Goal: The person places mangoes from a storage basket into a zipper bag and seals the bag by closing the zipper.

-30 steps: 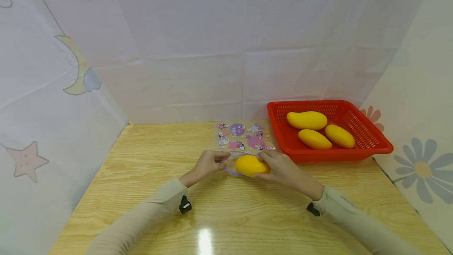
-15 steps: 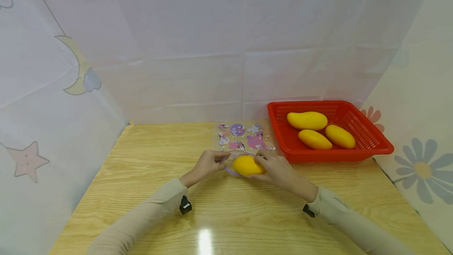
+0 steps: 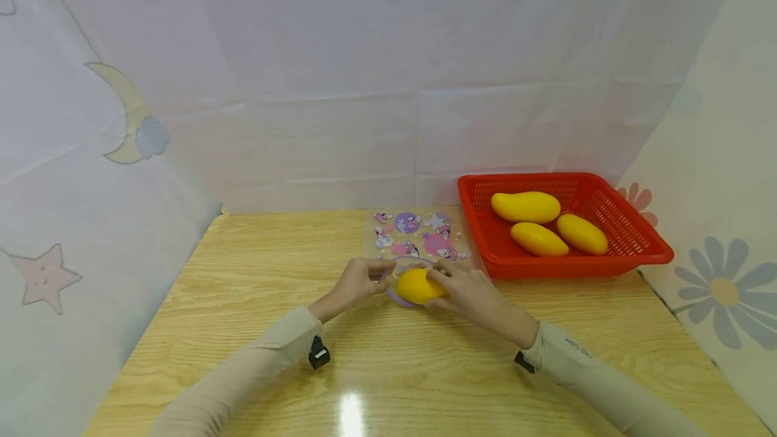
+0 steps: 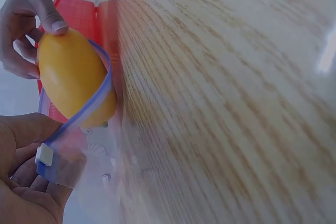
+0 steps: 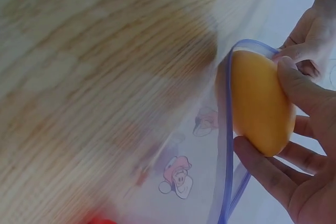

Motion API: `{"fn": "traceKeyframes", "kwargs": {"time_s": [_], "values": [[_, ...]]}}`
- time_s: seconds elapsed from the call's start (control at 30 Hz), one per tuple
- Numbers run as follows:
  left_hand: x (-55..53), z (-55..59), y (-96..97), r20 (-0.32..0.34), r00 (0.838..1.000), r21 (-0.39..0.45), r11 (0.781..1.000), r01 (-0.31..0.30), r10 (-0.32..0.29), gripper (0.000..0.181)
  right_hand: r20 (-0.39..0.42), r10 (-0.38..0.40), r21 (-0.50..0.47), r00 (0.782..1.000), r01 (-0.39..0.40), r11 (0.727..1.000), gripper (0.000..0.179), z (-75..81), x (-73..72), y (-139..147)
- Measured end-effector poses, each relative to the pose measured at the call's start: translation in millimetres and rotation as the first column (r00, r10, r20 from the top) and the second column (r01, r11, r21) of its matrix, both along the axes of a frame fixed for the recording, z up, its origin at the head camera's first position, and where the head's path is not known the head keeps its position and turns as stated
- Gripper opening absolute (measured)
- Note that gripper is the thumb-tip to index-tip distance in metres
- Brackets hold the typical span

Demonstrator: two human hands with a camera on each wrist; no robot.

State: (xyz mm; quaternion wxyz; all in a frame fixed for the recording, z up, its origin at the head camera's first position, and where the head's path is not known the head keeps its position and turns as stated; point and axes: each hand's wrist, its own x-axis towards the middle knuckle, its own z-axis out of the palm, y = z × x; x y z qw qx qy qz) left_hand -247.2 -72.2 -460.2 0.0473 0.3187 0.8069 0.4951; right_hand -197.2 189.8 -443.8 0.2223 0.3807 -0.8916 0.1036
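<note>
A yellow mango (image 3: 416,286) is partly inside the mouth of a clear zip bag (image 3: 408,224) printed with pink and purple cartoons. My right hand (image 3: 476,294) grips the mango's outer end between thumb and fingers, as the right wrist view also shows. With my left hand (image 3: 357,282) I pinch the left corner of the bag's purple zip edge (image 4: 79,114), close to its white slider (image 4: 45,155). The mouth is spread apart around the mango's leading end, seen through the film in the left wrist view. The bag's body lies flat on the table behind the hands.
A red plastic basket (image 3: 577,267) with slotted sides stands at the back right, beside the bag. It holds three more mangoes (image 3: 525,207). The wooden table (image 3: 273,248) meets a pale cloth backdrop (image 3: 315,120) behind and at both sides.
My right hand has moved left with the mango, taking it further into the bag's mouth. The left hand has stayed almost still at the bag's edge.
</note>
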Motion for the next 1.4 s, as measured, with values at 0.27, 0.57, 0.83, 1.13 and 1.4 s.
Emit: {"fn": "traceKeyframes", "kwargs": {"time_s": [0.27,0.57,0.83,1.13,1.4], "values": [[1.2,0.2,0.7,-0.011,1.0,-0.016,1.0,-0.002,0.001,0.037,0.144,0.0,0.015,0.99,-0.003,1.0,0.048,8.2,10.0,-0.5],[1.6,2.1,1.3,0.016,1.0,-0.004,1.0,-0.007,0.007,0.038,0.194,-0.091,-0.062,0.977,0.105,0.993,0.045,12.5,14.5,-6.1],[2.2,2.4,1.5,0.007,1.0,-0.004,1.0,-0.008,0.009,0.04,0.167,-0.108,-0.115,0.98,0.128,0.985,0.04,6.5,8.3,-8.8],[1.9,3.5,2.8,-0.034,0.999,0.005,1.0,-0.009,0.01,0.039,0.13,-0.115,-0.103,0.985,0.129,0.986,0.041,8.0,6.6,-12.5],[2.9,5.1,3.9,-0.041,0.999,0.015,1.0,-0.005,0.005,0.039,0.093,-0.164,-0.12,0.982,0.175,0.977,0.036,2.3,6.2,-19.1]]}}
